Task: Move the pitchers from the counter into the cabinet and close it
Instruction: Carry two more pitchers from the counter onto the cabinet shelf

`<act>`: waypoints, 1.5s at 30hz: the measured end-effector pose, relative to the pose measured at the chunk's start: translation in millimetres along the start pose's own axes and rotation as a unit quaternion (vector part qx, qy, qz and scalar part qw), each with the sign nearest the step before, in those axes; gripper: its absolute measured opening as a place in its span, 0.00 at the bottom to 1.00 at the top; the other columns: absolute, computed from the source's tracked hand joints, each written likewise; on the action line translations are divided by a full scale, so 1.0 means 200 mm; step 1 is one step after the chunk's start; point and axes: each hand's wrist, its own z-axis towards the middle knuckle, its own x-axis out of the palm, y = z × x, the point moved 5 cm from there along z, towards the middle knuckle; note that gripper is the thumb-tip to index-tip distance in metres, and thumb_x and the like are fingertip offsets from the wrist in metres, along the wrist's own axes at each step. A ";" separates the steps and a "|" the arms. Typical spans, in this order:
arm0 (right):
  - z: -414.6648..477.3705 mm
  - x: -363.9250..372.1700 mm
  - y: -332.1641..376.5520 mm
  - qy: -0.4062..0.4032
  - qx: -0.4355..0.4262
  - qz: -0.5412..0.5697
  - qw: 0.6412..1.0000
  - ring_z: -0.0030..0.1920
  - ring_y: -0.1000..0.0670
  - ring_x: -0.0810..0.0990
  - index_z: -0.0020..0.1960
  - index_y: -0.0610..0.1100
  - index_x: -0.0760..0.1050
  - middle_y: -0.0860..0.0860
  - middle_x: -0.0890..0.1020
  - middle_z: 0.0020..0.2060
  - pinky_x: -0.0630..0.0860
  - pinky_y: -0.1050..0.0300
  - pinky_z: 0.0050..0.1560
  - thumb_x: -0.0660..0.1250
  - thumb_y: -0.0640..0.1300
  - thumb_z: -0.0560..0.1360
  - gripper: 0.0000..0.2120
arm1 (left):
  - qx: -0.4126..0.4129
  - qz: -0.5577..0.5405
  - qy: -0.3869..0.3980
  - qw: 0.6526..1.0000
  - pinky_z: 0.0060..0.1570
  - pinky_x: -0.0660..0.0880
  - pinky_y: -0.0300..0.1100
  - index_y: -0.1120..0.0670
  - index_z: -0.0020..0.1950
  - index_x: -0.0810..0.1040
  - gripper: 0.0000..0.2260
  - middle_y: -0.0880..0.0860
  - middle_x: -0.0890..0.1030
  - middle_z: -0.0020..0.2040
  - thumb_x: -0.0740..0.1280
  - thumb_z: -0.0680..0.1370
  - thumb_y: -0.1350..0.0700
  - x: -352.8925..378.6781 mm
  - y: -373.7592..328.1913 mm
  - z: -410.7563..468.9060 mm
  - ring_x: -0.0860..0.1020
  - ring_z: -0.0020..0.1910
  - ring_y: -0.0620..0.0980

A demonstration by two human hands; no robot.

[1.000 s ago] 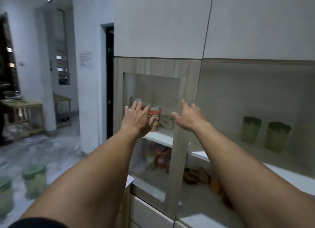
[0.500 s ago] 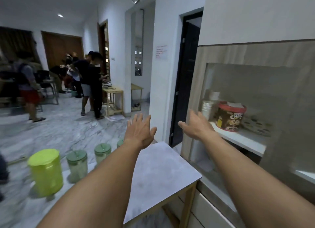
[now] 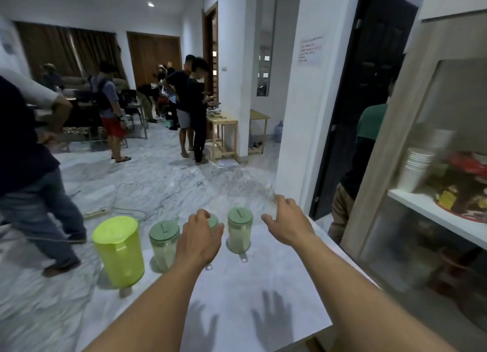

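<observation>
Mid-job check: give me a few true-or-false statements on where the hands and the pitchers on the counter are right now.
1. The bright yellow-green plastic pitcher stands leftmost on the counter. True.
2. The left hand grips that pitcher. False: it is open, in front of a pale green lidded pitcher that it mostly hides.
3. The right hand holds nothing. True.
4. Every pitcher lies on its side. False: those in clear view, including the pale pitcher between the hands, stand upright.

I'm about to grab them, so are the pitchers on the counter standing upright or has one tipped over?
Upright. The yellow pitcher and the green-lidded pitchers stand on the counter with lids on top. The left hand mostly hides a fourth.
</observation>
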 end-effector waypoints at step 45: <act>0.87 1.21 -0.31 -0.015 0.114 0.388 0.914 0.40 0.46 0.80 0.45 0.42 0.75 0.45 0.82 0.39 0.71 0.56 0.36 0.65 0.44 0.74 0.05 | -0.224 -0.250 -0.152 0.930 0.32 0.67 0.40 0.58 0.39 0.76 0.09 0.55 0.81 0.36 0.66 0.74 0.52 0.86 0.51 0.68 0.77 0.37 0.53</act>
